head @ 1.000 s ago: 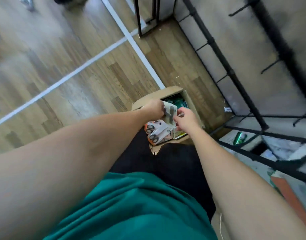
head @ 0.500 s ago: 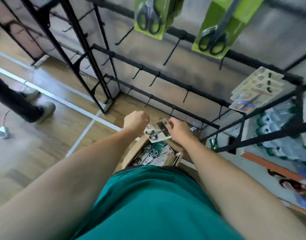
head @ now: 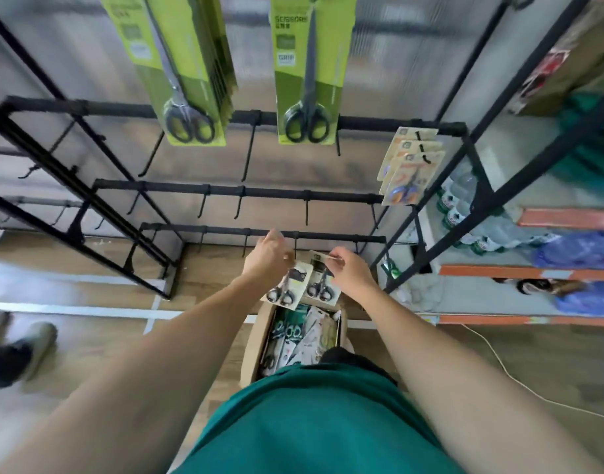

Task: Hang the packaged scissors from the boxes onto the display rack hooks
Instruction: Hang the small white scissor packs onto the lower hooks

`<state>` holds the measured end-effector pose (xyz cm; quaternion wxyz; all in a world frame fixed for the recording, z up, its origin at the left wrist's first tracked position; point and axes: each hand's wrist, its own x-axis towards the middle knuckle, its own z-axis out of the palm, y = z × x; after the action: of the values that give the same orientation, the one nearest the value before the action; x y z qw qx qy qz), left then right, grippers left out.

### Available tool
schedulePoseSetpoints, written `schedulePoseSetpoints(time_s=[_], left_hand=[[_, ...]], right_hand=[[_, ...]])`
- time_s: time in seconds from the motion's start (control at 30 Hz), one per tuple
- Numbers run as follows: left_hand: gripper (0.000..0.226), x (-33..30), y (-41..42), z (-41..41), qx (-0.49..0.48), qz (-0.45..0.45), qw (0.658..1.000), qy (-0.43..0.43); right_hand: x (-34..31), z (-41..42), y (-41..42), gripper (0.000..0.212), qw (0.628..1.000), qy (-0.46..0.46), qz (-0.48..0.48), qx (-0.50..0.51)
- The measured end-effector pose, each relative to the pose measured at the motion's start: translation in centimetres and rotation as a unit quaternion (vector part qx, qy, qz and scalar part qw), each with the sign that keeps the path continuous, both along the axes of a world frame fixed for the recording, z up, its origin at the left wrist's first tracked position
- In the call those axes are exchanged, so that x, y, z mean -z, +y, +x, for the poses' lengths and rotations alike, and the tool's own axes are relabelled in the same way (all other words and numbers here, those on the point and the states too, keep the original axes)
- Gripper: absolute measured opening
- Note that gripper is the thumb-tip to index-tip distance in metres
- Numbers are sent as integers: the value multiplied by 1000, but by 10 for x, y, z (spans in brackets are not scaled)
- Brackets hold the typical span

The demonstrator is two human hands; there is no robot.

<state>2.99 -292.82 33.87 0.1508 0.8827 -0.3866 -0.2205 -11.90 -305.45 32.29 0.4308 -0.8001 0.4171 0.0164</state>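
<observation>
Now the two hands have come up out of the cardboard box (head: 256, 340) and stand in front of the lowest bar of the display rack (head: 225, 191), each with its own pack. A second ago both were down in the box, working one bundle of packs apart; half a second ago they shared a single card between them. That bundle is now split. The left hand (head: 266, 260) pinches the top of one packaged scissors card (head: 288, 285) between thumb and fingers, so the card hangs below it. The right hand (head: 350, 271) pinches the upper edge of the second card (head: 323, 282) the same way, just beside the first; the two cards nearly touch at their inner edges, and both hang above the open box, which holds more packs.

The view has lifted as well: the floor filled it before, and now the rack fills it, with two rows of large green scissors packs (head: 307, 70) on the top bar and a small stack of pale cards (head: 410, 165) on a hook at the right end.

My reading is that the picking step is done and the hanging step starts. The bare hooks on the lowest bar (head: 295, 239) sit just behind the hands, so either card could go on next. Blur hides the hang holes, so I cannot tell how well they line up with a hook.
</observation>
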Motion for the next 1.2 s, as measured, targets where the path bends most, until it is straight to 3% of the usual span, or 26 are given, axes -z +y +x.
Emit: schedulePoseSetpoints(time_s=[0.07,0.37,0.57,0.73,0.83,1.0,1.2], left_hand=[[7,-1,-11,1,-6,-10,1000,28],[19,-8,-66,1,-70,-22,993,88],[19,-6,-98,-6,-93,-7,990,105],[17,-5,-121,-13,-87,12,993,85],[18,-5,-131,-19,-92,18,993,78],[20,-1,-142,-28,-138,25,987,84],[21,7,-159,-40,-150,42,985,78]], right_hand=[[-2,3,-12,15,999,-8,26,17],[3,2,-71,23,986,-22,145,72],[15,2,-103,57,960,-35,236,145],[29,0,-121,56,967,0,241,86],[42,-4,-131,66,963,27,251,96],[46,-11,-146,47,965,50,238,98],[50,-22,-160,38,949,83,273,133]])
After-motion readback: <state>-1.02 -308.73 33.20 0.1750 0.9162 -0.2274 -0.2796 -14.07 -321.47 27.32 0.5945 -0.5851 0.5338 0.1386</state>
